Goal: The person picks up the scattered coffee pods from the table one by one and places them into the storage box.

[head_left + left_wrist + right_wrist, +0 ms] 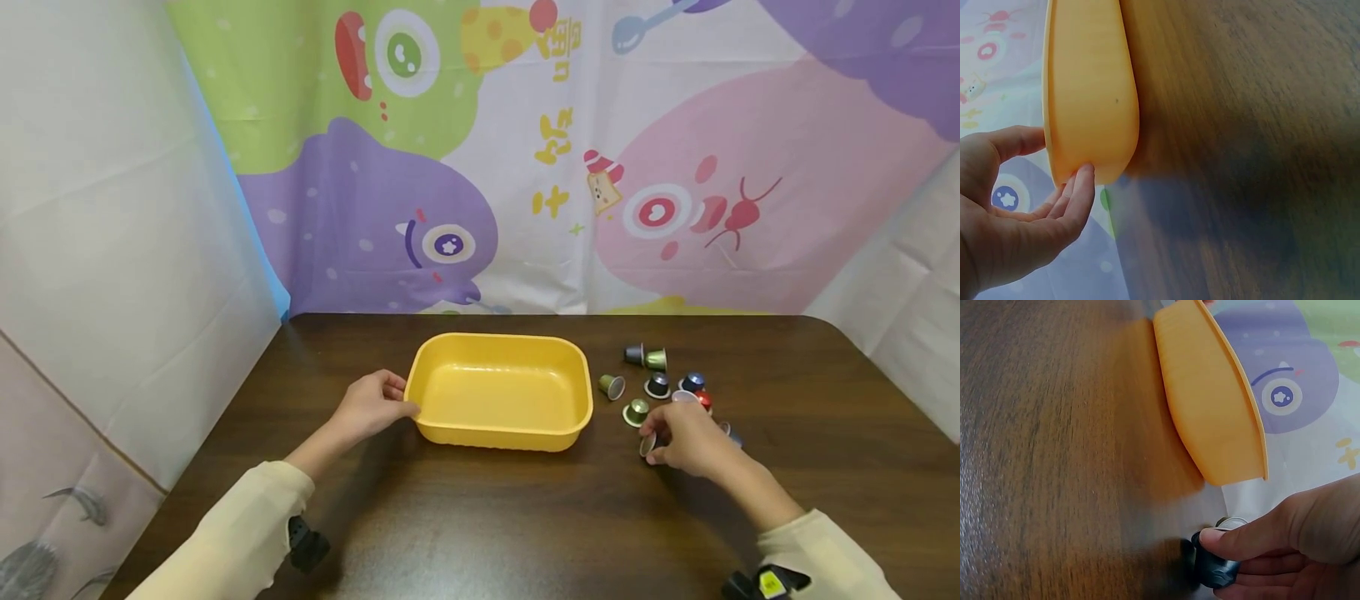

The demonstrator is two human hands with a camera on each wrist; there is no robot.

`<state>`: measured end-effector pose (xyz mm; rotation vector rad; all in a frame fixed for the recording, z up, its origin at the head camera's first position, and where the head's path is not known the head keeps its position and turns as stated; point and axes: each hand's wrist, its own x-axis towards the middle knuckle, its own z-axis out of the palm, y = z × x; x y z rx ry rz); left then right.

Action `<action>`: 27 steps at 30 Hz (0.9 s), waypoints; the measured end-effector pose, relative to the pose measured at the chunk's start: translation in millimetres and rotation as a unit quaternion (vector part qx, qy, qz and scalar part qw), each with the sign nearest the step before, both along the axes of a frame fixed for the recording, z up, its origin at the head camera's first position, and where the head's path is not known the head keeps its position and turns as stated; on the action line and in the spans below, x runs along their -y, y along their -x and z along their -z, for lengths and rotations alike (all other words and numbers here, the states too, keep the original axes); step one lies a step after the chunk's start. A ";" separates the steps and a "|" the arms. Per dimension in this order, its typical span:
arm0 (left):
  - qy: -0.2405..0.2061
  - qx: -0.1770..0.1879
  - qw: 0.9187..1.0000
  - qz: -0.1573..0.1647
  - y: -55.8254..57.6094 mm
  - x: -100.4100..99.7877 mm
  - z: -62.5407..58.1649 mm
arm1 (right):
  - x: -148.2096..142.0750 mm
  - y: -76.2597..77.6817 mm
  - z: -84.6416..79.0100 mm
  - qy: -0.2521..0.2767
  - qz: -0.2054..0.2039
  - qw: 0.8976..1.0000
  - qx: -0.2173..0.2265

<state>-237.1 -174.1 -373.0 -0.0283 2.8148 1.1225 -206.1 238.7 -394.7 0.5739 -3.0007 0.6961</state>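
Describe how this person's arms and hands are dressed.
The left hand and right hand wear no gloves. The left sleeve and right sleeve are pale cream, each with a black device near the cuff; the right one bears a yellow-green label.

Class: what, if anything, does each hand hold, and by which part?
Left hand: the yellow tub, by the rim and wall at its left end. Right hand: a dark capsule, pinched; exactly where is unclear.
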 end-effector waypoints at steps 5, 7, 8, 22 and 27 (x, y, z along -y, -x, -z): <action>-0.021 0.010 1.000 -0.002 1.4 0.0 0.4 | -0.8 0.3 -0.2 -0.003 -0.005 1.000 -0.007; -0.043 0.016 0.999 -0.005 3.0 0.2 0.9 | -1.4 1.1 -0.2 -0.003 -0.012 1.000 -0.013; -0.056 0.021 0.998 -0.006 4.0 0.6 1.1 | -1.3 1.1 -0.1 -0.002 -0.013 1.000 -0.014; -0.097 0.072 0.992 -0.038 37.0 1.2 -2.9 | 1.2 0.2 -1.1 -0.008 0.001 1.000 0.002; -0.092 0.075 0.992 -0.045 46.8 -2.7 -6.8 | 0.1 0.9 -2.4 -0.011 -0.001 1.000 0.001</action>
